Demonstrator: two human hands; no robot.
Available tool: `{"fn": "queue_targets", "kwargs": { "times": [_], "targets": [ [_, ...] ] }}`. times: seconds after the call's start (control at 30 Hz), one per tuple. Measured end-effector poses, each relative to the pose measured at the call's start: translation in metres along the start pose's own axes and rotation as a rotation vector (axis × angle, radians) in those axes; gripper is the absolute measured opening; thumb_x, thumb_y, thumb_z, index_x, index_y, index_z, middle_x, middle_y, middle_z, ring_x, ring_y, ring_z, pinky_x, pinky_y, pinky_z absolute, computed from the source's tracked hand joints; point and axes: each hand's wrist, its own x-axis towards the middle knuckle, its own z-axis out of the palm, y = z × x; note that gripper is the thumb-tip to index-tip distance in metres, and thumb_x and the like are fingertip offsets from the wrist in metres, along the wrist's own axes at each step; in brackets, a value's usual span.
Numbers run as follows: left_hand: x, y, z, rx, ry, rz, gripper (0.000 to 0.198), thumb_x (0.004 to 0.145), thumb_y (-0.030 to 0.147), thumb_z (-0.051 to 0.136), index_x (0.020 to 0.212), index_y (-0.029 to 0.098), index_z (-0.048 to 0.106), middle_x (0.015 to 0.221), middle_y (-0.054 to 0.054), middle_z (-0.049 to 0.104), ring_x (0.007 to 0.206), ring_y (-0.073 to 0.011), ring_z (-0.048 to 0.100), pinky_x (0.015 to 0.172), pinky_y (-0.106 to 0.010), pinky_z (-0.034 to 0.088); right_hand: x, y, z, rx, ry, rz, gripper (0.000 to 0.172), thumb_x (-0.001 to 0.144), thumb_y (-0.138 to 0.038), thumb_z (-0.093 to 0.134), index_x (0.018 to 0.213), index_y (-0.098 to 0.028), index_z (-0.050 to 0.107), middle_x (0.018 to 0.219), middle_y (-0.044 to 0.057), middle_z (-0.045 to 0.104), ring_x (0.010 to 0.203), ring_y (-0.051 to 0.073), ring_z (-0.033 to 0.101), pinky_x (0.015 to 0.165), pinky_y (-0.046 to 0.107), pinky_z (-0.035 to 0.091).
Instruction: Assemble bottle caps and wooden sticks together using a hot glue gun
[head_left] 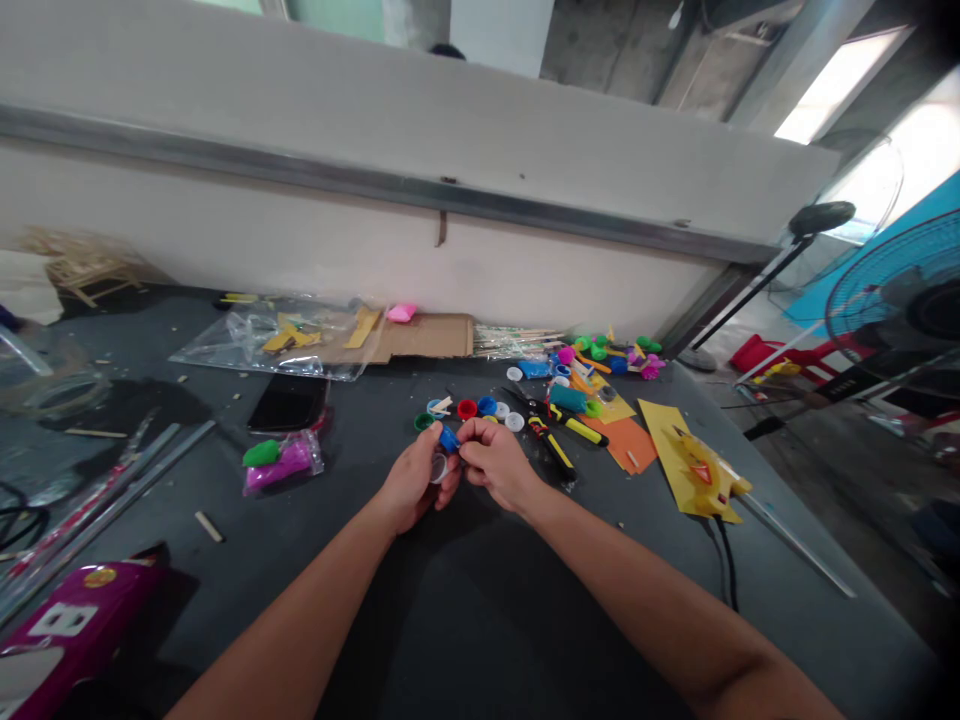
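Just past the right hand, a red bottle cap lies on the counter; that hand pinches a blue cap, touching the left hand, clamped on a clear plastic cup.

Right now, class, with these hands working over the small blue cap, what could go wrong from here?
The blue cap is small and pinched by the right hand, so it could slip and roll among the other bottle caps. The clear cup at the left hand might crack if squeezed hard. The yellow-and-black cutter lies close to the right hand, so a sideways move might knock it or catch skin.
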Motion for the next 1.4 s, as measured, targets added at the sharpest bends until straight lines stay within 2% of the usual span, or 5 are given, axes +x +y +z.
{"fn": "queue_targets", "kwargs": {
  "times": [0.13,0.27,0.43,0.87,1.4],
  "targets": [
    [0.001,0.002,0.000,-0.069,-0.013,-0.030,0.050,0.083,0.059,0.030,0.056,0.018,0.043,0.038,0.004,0.039,0.029,-0.0084,0.034,0.030,-0.020,0.026,-0.002,-0.003,-0.003,-0.160,-0.020,-0.105,0.017,0.067,-0.018,0.052,0.083,-0.019,0.052,0.058,-0.005,0.053,0.037,0.004,0.036,0.035,0.016,0.026],
    [0.001,0.002,0.001,-0.082,0.009,-0.024,0.052,0.083,0.061,0.030,0.056,0.018,0.043,0.038,0.003,0.041,0.030,-0.0092,0.036,0.030,-0.021,0.027,-0.006,-0.006,-0.011,-0.667,0.111,-0.519,0.018,0.074,-0.021,0.057,0.092,-0.021,0.056,0.077,0.001,0.058,0.064,0.012,0.054,0.061,0.025,0.046],
    [0.000,0.001,0.001,-0.078,0.010,-0.013,0.054,0.081,0.064,0.031,0.056,0.018,0.043,0.039,0.003,0.041,0.031,-0.0093,0.037,0.031,-0.022,0.027,-0.009,-0.005,-0.020,-1.095,0.045,-0.856,0.015,0.084,-0.019,0.049,0.093,-0.022,0.061,0.094,0.007,0.062,0.093,0.018,0.056,0.084,0.031,0.044],
    [0.000,-0.001,0.001,-0.033,0.075,-0.025,0.050,0.081,0.060,0.035,0.056,0.018,0.044,0.039,0.003,0.043,0.031,-0.0094,0.038,0.031,-0.021,0.028,-0.007,-0.007,-0.016,-1.221,0.039,-0.845,0.010,0.082,-0.016,0.047,0.077,-0.019,0.055,0.078,0.005,0.058,0.074,0.015,0.054,0.069,0.027,0.043],
    [0.002,0.010,-0.007,-0.276,-0.103,-0.072,0.051,0.082,0.056,0.030,0.049,0.019,0.039,0.036,0.004,0.031,0.028,-0.0069,0.028,0.028,-0.020,0.020,-0.013,-0.017,-0.021,-1.013,0.086,-0.657,0.007,0.076,-0.017,0.045,0.071,-0.020,0.044,0.060,-0.003,0.046,0.053,0.011,0.043,0.052,0.022,0.033]
  ]
}}
